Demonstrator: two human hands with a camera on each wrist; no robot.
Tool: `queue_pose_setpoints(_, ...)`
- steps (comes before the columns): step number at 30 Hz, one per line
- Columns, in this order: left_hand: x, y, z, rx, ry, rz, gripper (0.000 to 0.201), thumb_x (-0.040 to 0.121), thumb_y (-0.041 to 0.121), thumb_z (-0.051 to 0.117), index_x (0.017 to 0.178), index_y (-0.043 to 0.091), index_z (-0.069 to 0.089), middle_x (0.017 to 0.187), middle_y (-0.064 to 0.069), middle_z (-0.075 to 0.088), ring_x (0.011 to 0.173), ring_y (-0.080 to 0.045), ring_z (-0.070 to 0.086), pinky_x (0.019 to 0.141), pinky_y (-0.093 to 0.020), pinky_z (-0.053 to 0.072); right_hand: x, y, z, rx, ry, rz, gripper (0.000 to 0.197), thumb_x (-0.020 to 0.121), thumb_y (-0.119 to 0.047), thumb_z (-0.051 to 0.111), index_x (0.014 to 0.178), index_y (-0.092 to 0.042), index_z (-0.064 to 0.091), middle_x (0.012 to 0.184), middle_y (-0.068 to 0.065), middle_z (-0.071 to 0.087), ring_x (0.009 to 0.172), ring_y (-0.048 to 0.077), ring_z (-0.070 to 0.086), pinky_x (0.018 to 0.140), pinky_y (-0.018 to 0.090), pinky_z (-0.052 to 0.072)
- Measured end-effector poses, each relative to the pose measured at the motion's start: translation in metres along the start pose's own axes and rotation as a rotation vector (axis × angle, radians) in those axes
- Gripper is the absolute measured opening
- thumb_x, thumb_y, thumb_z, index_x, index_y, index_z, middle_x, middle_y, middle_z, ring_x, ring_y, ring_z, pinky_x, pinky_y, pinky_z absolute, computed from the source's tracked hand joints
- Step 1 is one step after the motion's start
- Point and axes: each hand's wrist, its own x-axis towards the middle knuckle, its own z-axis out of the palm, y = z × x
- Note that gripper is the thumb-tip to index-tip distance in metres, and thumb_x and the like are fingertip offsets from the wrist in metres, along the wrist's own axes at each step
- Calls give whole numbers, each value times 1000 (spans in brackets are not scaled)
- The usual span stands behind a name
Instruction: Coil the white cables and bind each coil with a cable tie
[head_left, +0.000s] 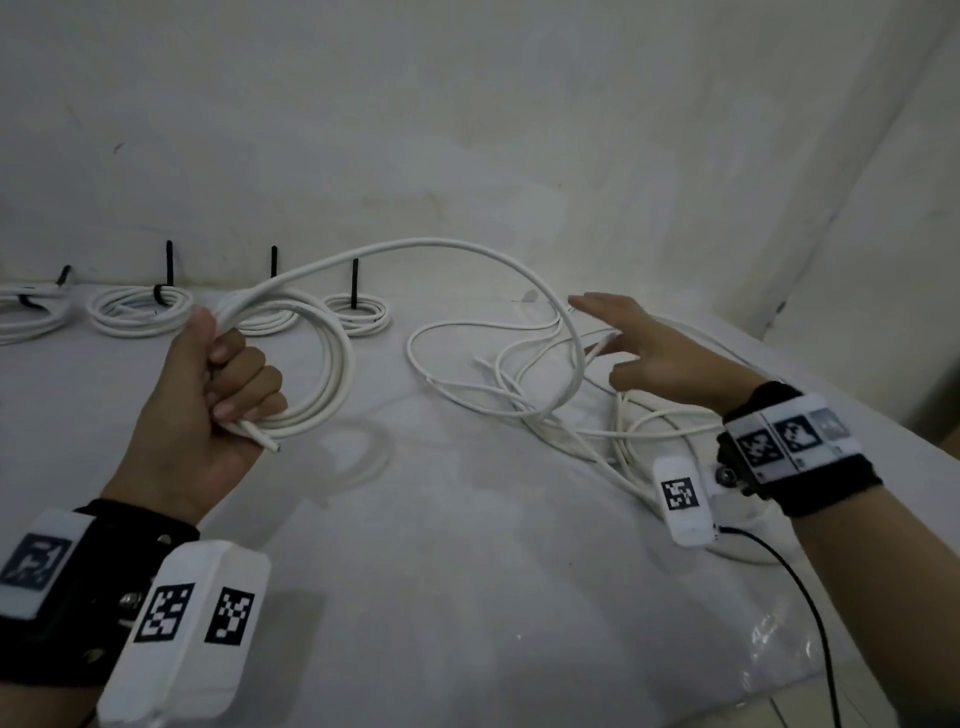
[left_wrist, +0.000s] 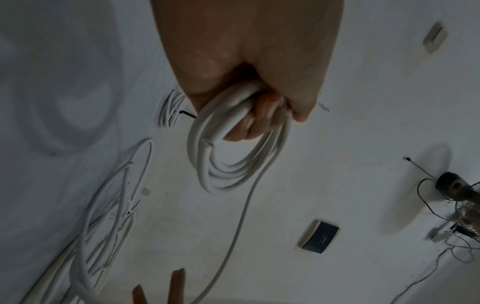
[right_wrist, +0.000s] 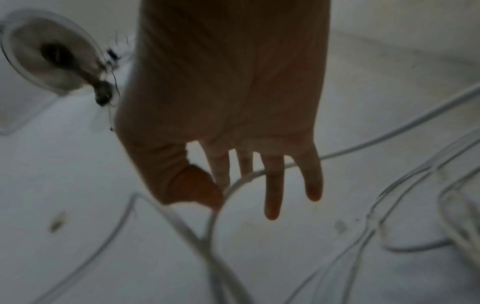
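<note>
My left hand (head_left: 228, 384) grips a partly wound coil of white cable (head_left: 332, 374) above the white table; in the left wrist view its fingers (left_wrist: 259, 115) curl round the loops of the coil (left_wrist: 228, 164). From the fist a free length of cable (head_left: 467, 249) arcs up and right, then drops into a loose tangle of white cable (head_left: 519, 384). My right hand (head_left: 644, 343) hovers open over that tangle, fingers spread and holding nothing; the right wrist view shows its straight fingers (right_wrist: 272, 185) above blurred cable strands (right_wrist: 389, 135).
Several finished coils bound with black cable ties (head_left: 170, 270) lie along the back by the wall, such as one coil (head_left: 140, 312) and another (head_left: 358, 312). The table's right edge (head_left: 831, 374) runs diagonally. A black wire (head_left: 795, 587) trails from my right wrist device.
</note>
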Motion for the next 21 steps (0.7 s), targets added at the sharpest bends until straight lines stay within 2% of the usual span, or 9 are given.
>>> queue_pose_setpoints(2, -2, -4, 10, 108, 134, 85, 39, 92, 39, 56, 61, 18, 47, 48, 8, 21, 39, -5, 22, 40, -18, 33, -11, -24, 6, 23, -107, -75, 77, 79, -9, 75, 130, -53, 36, 146, -14, 21, 115, 7, 52, 89, 17, 46)
queue_pose_setpoints(4, -3, -7, 17, 163, 221, 127, 41, 93, 41, 53, 58, 21, 44, 48, 9, 17, 39, -4, 18, 38, -16, 30, -12, -33, 16, -90, -101, -153, 53, 77, -33, 72, 123, -46, 49, 142, -13, 25, 108, -1, 55, 84, 9, 45)
queue_pose_setpoints(6, -4, -7, 21, 167, 261, 136, 48, 100, 42, 40, 57, 21, 43, 48, 9, 16, 38, -5, 17, 37, -15, 29, -4, -31, 22, -139, 2, -184, 23, 84, -27, 68, 104, -37, 63, 135, -7, 34, 85, 5, 66, 80, 16, 50)
queue_pose_setpoints(8, -4, -6, 22, 150, 259, 139, 50, 102, 42, 35, 57, 21, 43, 48, 9, 16, 38, -4, 17, 37, -15, 29, 5, -25, 18, -94, 134, -173, 15, 88, -14, 65, 90, -29, 67, 118, -4, 40, 75, 15, 68, 73, 23, 56)
queue_pose_setpoints(11, -5, -4, 24, 193, 283, 152, 48, 100, 40, 39, 56, 22, 42, 49, 8, 14, 38, -5, 16, 37, -14, 28, 15, -24, 1, 20, 367, -96, 5, 89, -9, 64, 92, -11, 68, 103, 2, 39, 75, 29, 68, 62, 29, 60)
queue_pose_setpoints(13, -5, -5, 29, 244, 294, 162, 40, 91, 41, 49, 56, 23, 42, 50, 8, 12, 39, -6, 15, 38, -14, 27, 22, -22, -10, -8, 470, -109, 7, 92, -9, 60, 95, -8, 67, 94, -1, 40, 70, 27, 66, 61, 22, 58)
queue_pose_setpoints(16, -6, -6, 36, 319, 336, 169, 36, 84, 42, 50, 54, 24, 40, 51, 6, 10, 41, -8, 11, 38, -13, 24, 31, -17, -22, -152, 451, -120, 13, 97, -15, 52, 101, -14, 65, 89, -1, 45, 67, 22, 62, 59, 15, 51)
queue_pose_setpoints(18, -6, -7, 39, 329, 364, 172, 37, 85, 42, 47, 53, 25, 40, 49, 6, 11, 43, -8, 10, 39, -13, 23, 34, -11, -24, -169, 359, -64, 12, 98, -17, 49, 101, -19, 60, 87, 4, 51, 68, 19, 60, 62, 22, 51)
queue_pose_setpoints(21, -6, -6, 39, 331, 398, 169, 39, 87, 42, 45, 52, 25, 40, 39, 8, 22, 44, -9, 9, 39, -13, 23, 33, 1, -20, -147, 224, -2, 10, 96, -9, 51, 91, -16, 56, 80, 3, 59, 73, 23, 66, 68, 34, 56)
